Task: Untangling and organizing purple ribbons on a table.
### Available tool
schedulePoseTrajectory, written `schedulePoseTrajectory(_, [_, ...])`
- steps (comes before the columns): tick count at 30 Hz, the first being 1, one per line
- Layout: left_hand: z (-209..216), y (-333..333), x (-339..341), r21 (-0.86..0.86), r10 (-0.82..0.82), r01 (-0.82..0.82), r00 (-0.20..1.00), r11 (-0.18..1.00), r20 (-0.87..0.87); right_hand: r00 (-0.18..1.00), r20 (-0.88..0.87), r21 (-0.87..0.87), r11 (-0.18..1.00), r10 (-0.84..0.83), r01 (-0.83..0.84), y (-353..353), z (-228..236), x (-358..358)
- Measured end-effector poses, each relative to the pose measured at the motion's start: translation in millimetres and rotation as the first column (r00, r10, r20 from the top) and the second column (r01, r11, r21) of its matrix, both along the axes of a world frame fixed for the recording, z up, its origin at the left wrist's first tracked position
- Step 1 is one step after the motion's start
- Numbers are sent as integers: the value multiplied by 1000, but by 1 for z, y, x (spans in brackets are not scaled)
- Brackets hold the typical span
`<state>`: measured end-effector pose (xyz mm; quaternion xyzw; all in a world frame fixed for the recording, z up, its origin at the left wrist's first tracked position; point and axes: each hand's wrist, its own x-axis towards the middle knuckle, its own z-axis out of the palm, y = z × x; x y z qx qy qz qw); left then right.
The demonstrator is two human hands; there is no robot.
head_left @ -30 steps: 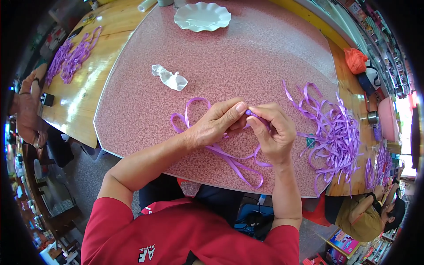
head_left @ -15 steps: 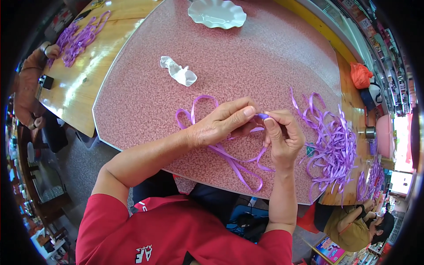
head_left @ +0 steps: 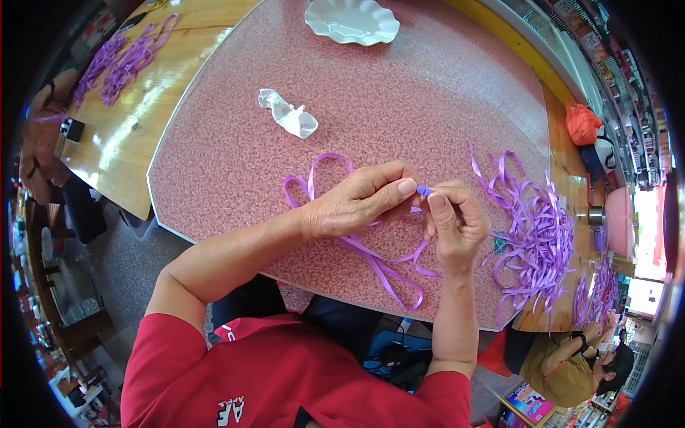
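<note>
Between my two hands, over the pink speckled table (head_left: pixel 235 178), is a short piece of darker purple ribbon (head_left: pixel 424 191), rolled or folded small. My left hand (head_left: pixel 371 192) pinches it from the left with thumb and fingers. From the right, my right hand (head_left: pixel 457 217) pinches its other end between thumb and forefinger. A lighter purple ribbon (head_left: pixel 382 269) trails in loops on the table under and beside my hands; whether it joins the held piece is hidden by my fingers.
A heap of purple ribbons (head_left: pixel 535 242) lies at the right. Crumpled white tissue (head_left: pixel 289 114) and a scalloped white plate (head_left: pixel 352 23) sit farther off. More ribbons (head_left: pixel 128 64) lie on the wooden table at left. Other people sit at far left and lower right (head_left: pixel 564 367).
My hands have barely shifted, and slightly more of the dark purple piece shows between my fingertips. At far left, the other person's hand has drawn back from the ribbons.
</note>
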<state>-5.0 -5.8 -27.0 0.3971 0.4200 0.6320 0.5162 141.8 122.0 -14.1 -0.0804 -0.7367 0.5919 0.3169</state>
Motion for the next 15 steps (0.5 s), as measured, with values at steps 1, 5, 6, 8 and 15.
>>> schedulePoseTrajectory(1, [0, -1, 0, -4, -4, 5, 1000, 1000, 7, 1000, -2, -5, 1000, 8, -8, -1, 1, 0])
schedulePoseTrajectory(5, [-1, 0, 0, 18, 6, -6, 1000, 1000, -21, 1000, 8, -1, 1000, -9, 9, 0, 2, -1])
schedulePoseTrajectory(6, [-1, 0, 0, 24, 7, -7, 999, 1000, -36, 1000, 16, 21, 1000, -4, 3, -1, 3, -1])
schedulePoseTrajectory(8, [-1, 1, 1, 32, 7, -5, 999, 999, -53, 1000, 24, 45, 999, -1, 0, -1, 3, -1])
schedulePoseTrajectory(15, [-6, 1, 1, 118, 130, -100, 953, 988, -273, 1000, 22, 15, 1000, -13, 13, -4, 4, -2])
